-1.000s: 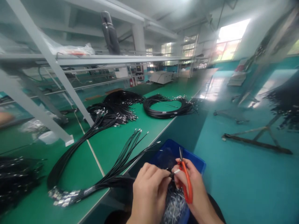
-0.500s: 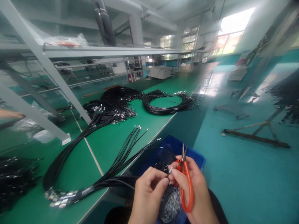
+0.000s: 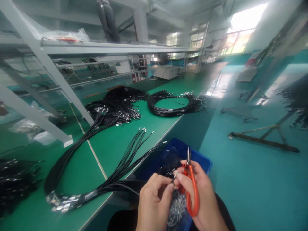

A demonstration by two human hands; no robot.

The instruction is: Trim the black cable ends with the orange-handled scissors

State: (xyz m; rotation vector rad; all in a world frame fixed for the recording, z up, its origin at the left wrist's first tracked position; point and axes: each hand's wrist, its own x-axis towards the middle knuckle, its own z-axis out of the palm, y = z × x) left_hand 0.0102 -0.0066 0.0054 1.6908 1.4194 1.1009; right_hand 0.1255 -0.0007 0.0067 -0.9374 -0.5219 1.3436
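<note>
My left hand is closed in a pinch on the end of a thin black cable. My right hand carries scissors with orange handles, their blades pointing up and nearly together. Its thumb and forefinger meet at a small white piece at the cable's tip, right beside my left fingertips. Below both hands sits a blue bin with black scraps and clear plastic bits in it. The fingers partly cover the cable end.
A bundle of black cables curves over the green bench. Farther back lie a coiled bundle and more cable piles. A white shelf frame rises at left; a wheeled stand is on the floor at right.
The scissor blades have come closer together. Both hands stay at the cable tip with little movement. A hand and forearm at the far left edge have gone from view.
</note>
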